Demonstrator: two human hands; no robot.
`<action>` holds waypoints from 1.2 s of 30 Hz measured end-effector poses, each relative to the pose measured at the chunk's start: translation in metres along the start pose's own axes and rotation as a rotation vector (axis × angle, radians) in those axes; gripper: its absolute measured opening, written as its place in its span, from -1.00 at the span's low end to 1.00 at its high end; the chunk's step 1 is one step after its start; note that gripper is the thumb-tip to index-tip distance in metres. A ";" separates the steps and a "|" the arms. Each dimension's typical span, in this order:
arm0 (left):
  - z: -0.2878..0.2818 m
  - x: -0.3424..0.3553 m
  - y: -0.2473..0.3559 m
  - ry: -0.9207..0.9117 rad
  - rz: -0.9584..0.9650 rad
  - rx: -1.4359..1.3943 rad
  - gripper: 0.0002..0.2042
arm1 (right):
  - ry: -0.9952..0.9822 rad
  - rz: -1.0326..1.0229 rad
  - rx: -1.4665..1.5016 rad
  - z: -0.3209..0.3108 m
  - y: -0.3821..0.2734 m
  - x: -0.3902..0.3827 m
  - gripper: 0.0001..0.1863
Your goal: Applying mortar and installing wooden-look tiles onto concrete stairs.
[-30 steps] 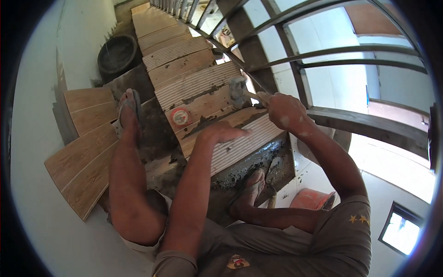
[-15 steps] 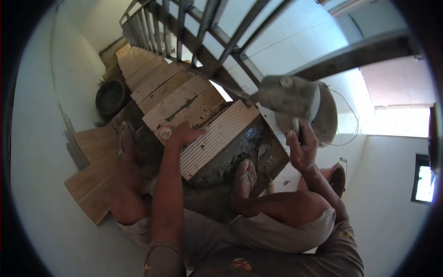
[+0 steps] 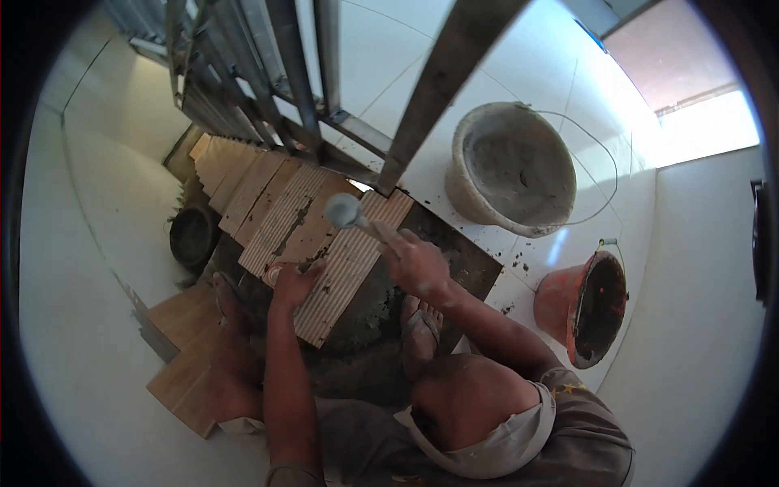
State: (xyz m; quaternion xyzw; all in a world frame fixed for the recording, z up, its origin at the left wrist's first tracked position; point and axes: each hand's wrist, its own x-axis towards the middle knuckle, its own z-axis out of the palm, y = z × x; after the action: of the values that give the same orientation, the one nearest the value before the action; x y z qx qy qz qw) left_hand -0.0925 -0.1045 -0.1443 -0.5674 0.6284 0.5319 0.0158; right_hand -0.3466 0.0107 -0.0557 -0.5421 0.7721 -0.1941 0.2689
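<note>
In my right hand is the handle of a mallet with a rounded grey head, raised over the stair tiles. The ribbed strip of light tile lies below it, across the step nearest me. My left hand is at the left end of this strip, its thumb stretched to the right. Its other fingers are partly hidden and appear closed around a small round object, whose kind I cannot make out. Dark wet mortar shows in front of the strip, beside my sandalled right foot.
Tiled steps descend to the far left beside a metal railing. A mortar-filled bucket and an orange bucket stand at right. A black tub and loose wood-look tiles lie at left.
My right hand has swung the mallet from the upper right, close to the view, leftward and down over the ribbed strip. My left hand stays at the strip. The view has shifted, showing both buckets more fully.
</note>
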 end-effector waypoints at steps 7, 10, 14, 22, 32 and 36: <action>0.003 0.005 -0.014 0.068 0.037 -0.036 -0.44 | -0.182 0.095 -0.104 0.013 0.007 0.005 -0.41; 0.010 0.005 -0.008 0.146 -0.148 0.015 -0.40 | -0.186 0.106 -0.102 0.018 0.017 0.005 -0.40; 0.010 0.002 -0.004 0.097 -0.114 -0.010 -0.36 | -0.186 0.079 -0.038 0.012 0.014 0.001 -0.43; 0.011 0.009 -0.015 0.168 -0.141 0.102 -0.21 | -0.167 0.095 -0.058 0.014 0.018 0.005 -0.44; 0.015 0.003 -0.014 0.243 0.028 -0.084 -0.41 | 0.073 -0.002 0.177 0.014 0.048 -0.028 -0.48; -0.006 0.002 -0.002 0.016 -0.116 -0.145 -0.18 | 0.086 0.126 0.233 -0.008 0.062 -0.067 -0.50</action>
State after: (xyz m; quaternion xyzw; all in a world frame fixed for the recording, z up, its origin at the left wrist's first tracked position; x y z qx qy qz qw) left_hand -0.0880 -0.1098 -0.1445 -0.6065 0.5544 0.5699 0.0004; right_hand -0.3788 0.0944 -0.0724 -0.4488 0.7876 -0.2882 0.3086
